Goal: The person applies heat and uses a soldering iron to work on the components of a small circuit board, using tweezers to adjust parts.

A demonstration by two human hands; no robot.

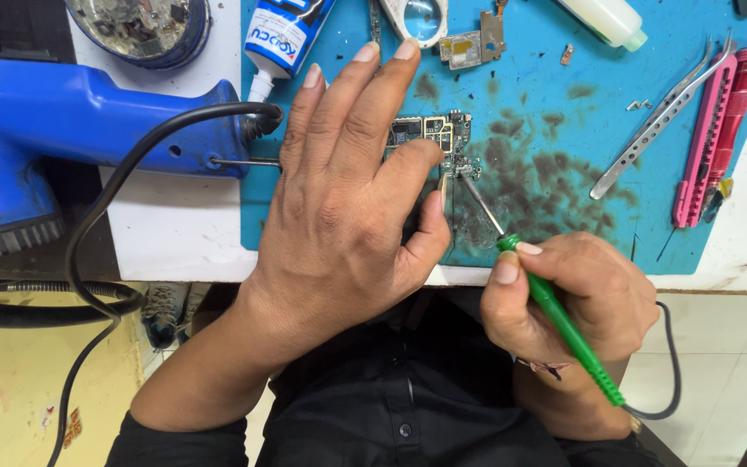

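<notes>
A blue heat gun (54, 130) is laid at the desk's left. The blue mat (564, 130) is stained dark. The circuit board (438, 138) on it is pinned by the open left hand (339, 207). A green soldering iron (555, 320) is gripped by the closed right hand (581, 298), its tip touching the board.

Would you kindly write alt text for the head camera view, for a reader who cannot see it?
A right hand holds a green soldering iron, tip on a small circuit board that the left hand steadies on a stained blue mat. Tweezers, a pink utility knife and a blue hot-air gun lie around.
</notes>
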